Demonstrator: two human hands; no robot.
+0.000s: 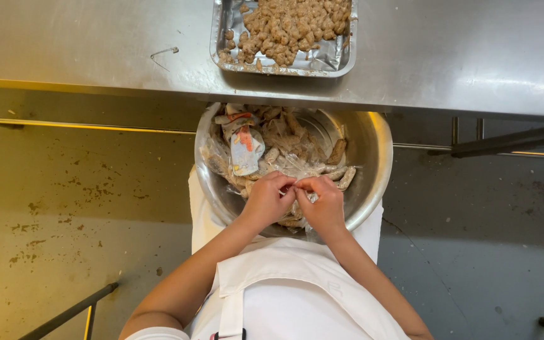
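A large steel bowl (373, 157) rests on my lap below the table edge, filled with clear plastic wrappers and several brown sausage-like pieces (337, 151). My left hand (266, 201) and my right hand (324, 204) meet over the bowl's near side, fingertips pinched together on one small wrapped piece (297, 184). A crumpled white and red wrapper (245, 148) lies in the bowl's left half. I wear a white apron (284, 289).
A foil tray (341, 60) heaped with peeled brown pieces stands on the steel table (96, 44) just beyond the bowl. A bent wire clip (164, 53) lies on the table's left. Stained floor shows on both sides, with a dark bar (64, 315) at lower left.
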